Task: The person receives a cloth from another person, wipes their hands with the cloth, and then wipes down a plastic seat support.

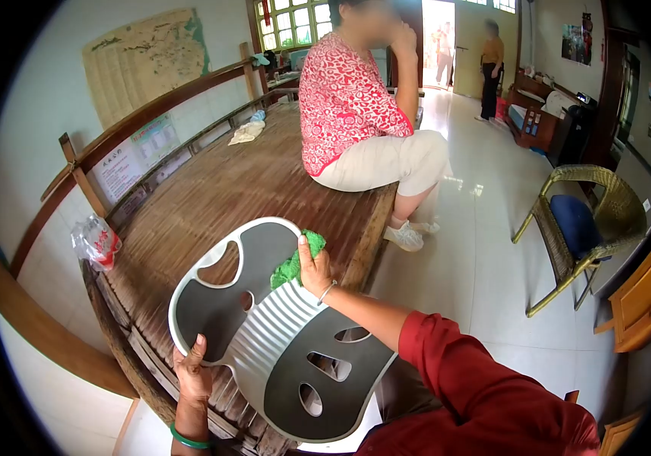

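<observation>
A white plastic board [261,311] with dark grey panels, several cut-out holes and a ribbed white middle is tilted up in front of me, over the near end of the bamboo bed. My left hand [192,371] grips its lower left rim, thumb on the upper face. A crumpled green cloth [289,267] lies against the upper grey panel by the right rim. My right hand [315,270] is closed on this cloth, pressing it to the board; its fingers are partly hidden by the cloth.
A person in a red patterned top [352,99] sits on the edge of the slatted bamboo bed [188,197]. A plastic bag [96,242] lies at the bed's left corner, a pale cloth [248,132] farther back. A wicker chair [597,182] stands right; another person [491,68] is near the doorway.
</observation>
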A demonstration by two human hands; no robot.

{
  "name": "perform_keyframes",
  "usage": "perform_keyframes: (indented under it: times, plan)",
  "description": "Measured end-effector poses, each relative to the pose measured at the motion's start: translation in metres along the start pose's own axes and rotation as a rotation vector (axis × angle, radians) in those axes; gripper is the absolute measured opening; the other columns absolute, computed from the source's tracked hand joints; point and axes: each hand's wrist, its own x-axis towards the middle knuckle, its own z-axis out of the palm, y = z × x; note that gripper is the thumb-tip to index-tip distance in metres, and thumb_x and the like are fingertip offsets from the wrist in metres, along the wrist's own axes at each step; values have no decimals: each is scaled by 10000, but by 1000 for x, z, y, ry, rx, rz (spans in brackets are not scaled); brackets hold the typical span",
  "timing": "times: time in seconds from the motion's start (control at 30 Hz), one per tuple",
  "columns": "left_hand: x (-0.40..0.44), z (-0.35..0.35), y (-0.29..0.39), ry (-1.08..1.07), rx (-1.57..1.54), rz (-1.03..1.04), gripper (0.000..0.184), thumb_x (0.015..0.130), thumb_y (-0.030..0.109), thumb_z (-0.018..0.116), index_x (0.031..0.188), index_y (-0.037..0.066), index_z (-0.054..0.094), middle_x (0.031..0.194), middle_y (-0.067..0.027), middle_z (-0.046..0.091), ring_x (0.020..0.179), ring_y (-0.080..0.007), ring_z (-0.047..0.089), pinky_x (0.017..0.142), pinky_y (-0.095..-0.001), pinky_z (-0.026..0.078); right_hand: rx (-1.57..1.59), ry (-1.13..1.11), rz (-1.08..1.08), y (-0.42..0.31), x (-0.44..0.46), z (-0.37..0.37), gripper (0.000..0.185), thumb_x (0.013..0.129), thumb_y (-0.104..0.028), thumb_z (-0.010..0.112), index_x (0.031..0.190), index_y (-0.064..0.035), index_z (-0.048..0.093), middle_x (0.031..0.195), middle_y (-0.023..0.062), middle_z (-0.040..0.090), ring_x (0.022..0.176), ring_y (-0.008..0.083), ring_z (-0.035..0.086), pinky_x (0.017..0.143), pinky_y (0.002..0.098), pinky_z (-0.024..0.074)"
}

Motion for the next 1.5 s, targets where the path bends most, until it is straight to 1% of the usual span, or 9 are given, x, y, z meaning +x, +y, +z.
perform_keyframes:
  times: [0.1,0.33,0.5,0.77,0.87,0.93,1.17,1.27,1.5]
  plan:
    - [2,-2,-2,-14,39,35,500,877,234,689,1272,-18,517,1207,-102,595,1085,-216,566,977,-342,418,11,29,-60,-7,-1,-1,525,995,-450,434,741,-5,549,613,151,533,562,286,515,561,433,398]
    - [-3,-9,-7,54,358,197,436,940,256,617,1245,-46,535,1119,-95,614,999,-179,562,931,-305,420,-50,-14,-73,12,-15,-4,464,1001,-433,428,821,-24,556,641,147,541,599,331,533,574,430,404]
    - [-2,-20,-11,-88,577,300,406,941,244,598,1210,-56,544,1097,-125,626,964,-213,587,875,-322,461,-275,-423,4,44,-37,-15,574,971,-542,373,958,-31,636,850,223,646,834,440,603,760,499,471]
    - [-7,-27,-11,-67,575,298,447,964,250,564,1257,-83,508,1231,-170,564,1070,-261,558,964,-355,415,-223,-431,-49,42,-38,-13,517,982,-488,409,932,-17,614,834,221,633,814,428,596,728,475,468]
    - [-1,-34,-14,-79,816,510,370,948,233,584,1152,-75,581,1117,-178,628,958,-255,605,846,-352,476,-234,-386,-81,48,-40,-10,497,989,-468,422,917,-8,596,800,203,628,782,419,596,701,462,466]
    - [-1,-26,-4,-103,581,282,349,954,229,580,1116,-80,601,1090,-195,634,947,-262,608,838,-359,473,-233,-362,-94,48,-41,-7,495,989,-466,424,914,-9,598,799,202,629,778,417,597,697,461,465]
    - [-1,-51,-28,67,781,476,402,937,243,600,1179,-77,571,1071,-180,646,955,-251,604,862,-339,462,-214,-403,3,42,-39,-4,553,963,-525,416,918,-12,618,856,232,640,843,435,600,755,480,466]
    - [-1,-44,-17,-91,605,376,342,978,76,514,1308,143,577,1246,-218,523,1042,-366,547,910,-418,446,-187,-392,3,42,-39,-1,558,962,-532,416,922,-13,619,872,234,642,853,435,603,758,480,467]
    - [-2,-39,-14,-53,618,375,350,958,214,568,1233,-2,571,1152,-192,585,995,-292,577,890,-368,451,-226,-464,46,50,-36,2,578,959,-553,403,946,-21,627,868,240,646,857,435,610,752,479,475]
